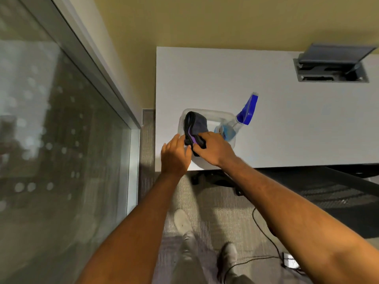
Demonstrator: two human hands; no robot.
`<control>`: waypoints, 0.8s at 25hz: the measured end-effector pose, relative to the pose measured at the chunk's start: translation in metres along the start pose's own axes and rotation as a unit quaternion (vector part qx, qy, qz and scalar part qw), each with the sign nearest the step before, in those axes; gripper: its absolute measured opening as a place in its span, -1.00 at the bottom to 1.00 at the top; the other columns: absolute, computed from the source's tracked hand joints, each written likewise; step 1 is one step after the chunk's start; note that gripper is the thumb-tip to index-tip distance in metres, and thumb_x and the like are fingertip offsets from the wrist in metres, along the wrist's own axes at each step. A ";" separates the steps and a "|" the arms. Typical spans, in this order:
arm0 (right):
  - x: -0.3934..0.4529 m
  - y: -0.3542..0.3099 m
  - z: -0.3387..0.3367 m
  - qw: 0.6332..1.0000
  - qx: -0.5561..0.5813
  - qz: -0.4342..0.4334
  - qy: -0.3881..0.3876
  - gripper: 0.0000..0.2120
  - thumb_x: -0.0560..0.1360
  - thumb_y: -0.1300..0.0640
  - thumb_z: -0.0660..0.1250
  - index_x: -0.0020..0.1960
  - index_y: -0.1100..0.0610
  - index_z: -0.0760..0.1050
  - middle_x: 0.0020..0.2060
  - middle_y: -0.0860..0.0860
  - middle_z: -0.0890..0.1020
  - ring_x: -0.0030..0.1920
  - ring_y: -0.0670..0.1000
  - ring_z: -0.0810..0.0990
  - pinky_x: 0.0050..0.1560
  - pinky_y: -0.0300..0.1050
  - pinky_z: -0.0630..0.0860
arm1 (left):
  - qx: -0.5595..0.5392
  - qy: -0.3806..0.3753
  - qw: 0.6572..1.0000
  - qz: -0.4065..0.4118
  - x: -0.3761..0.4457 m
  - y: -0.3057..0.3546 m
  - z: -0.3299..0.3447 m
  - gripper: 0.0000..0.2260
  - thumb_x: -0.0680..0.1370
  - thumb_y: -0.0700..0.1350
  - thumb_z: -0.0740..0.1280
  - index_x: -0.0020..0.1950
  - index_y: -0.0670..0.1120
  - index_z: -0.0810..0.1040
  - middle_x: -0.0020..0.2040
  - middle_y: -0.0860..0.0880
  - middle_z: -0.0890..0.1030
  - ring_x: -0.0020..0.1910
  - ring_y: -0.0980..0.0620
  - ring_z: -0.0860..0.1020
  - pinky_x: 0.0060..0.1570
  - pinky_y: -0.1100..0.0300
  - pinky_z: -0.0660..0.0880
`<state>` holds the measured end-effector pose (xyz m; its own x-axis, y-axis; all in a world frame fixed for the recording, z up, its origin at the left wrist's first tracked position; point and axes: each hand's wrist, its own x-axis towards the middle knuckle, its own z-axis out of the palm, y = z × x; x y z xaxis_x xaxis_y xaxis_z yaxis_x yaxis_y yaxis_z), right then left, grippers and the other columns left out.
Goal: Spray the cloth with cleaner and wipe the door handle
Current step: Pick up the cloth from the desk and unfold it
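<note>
One head-worn wide view looks steeply down (edges bowed) over the white table [287, 130], close above it.

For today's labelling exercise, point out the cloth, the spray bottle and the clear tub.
cloth [196, 125]: head view, grey folded body.
spray bottle [249, 108]: head view, blue trigger head.
clear tub [217, 113]: head view, far rim.
</note>
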<state>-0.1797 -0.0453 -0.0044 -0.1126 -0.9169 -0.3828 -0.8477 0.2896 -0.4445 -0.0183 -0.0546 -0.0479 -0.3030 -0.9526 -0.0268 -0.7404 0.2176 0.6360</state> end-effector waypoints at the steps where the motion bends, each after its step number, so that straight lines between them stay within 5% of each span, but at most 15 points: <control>1: 0.000 0.001 -0.001 1.000 0.004 -0.004 -0.006 -0.63 0.58 -0.19 0.33 0.21 0.05 0.60 0.08 0.06 0.67 0.06 0.10 0.62 -0.05 -0.13 0.41 | -0.002 -0.002 1.000 0.003 0.002 0.001 -0.002 -0.68 0.63 -0.23 0.41 0.36 -0.33 0.59 0.34 -0.33 0.60 0.28 -0.35 0.61 0.31 -0.22 0.50; 6: 0.003 0.003 -0.006 0.999 0.043 0.012 -0.003 -0.76 0.63 0.19 0.31 0.26 0.15 0.61 0.12 0.16 0.69 0.13 0.19 0.65 0.10 0.00 0.55 | 0.000 -0.023 1.000 0.006 0.006 0.001 -0.007 -0.66 0.65 -0.22 0.36 0.40 -0.32 0.55 0.37 -0.30 0.59 0.29 -0.32 0.60 0.28 -0.22 0.50; 10: -0.003 -0.004 -0.012 0.993 0.093 0.030 0.064 -0.74 0.67 0.26 0.21 0.31 0.18 0.56 0.13 0.16 0.70 0.09 0.12 0.63 0.18 0.02 0.57 | -0.050 -0.008 0.999 0.012 0.003 0.000 -0.011 -0.78 0.65 -0.27 0.34 0.27 -0.34 0.58 0.17 -0.28 0.65 0.09 -0.32 0.63 0.11 -0.21 0.57; 14: -0.015 -0.016 -0.023 0.968 0.199 0.057 0.138 -0.71 0.70 0.28 0.18 0.36 0.21 0.55 0.13 0.13 0.69 0.14 0.10 0.64 0.24 -0.01 0.58 | -0.155 -0.014 0.983 -0.096 -0.005 0.015 -0.016 -0.75 0.72 -0.18 0.27 0.34 -0.28 0.56 0.21 -0.24 0.63 0.18 -0.26 0.61 0.18 -0.20 0.59; 20: -0.057 -0.043 -0.051 0.915 0.360 0.051 0.177 -0.72 0.70 0.27 0.20 0.34 0.15 0.57 0.02 -0.07 0.67 0.01 -0.19 0.63 -0.07 -0.50 0.50 | -0.378 -0.003 0.886 -0.269 -0.013 0.046 -0.052 -0.67 0.78 0.00 0.15 0.38 -0.13 0.58 0.24 -0.14 0.67 0.26 -0.15 0.62 0.37 -0.17 0.52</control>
<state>-0.1629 -0.0200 0.0777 -0.4410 -0.8693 -0.2234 -0.2768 0.3685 -0.8874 -0.0170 -0.0438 0.0220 -0.0333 -0.8732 -0.4863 -0.1663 -0.4749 0.8642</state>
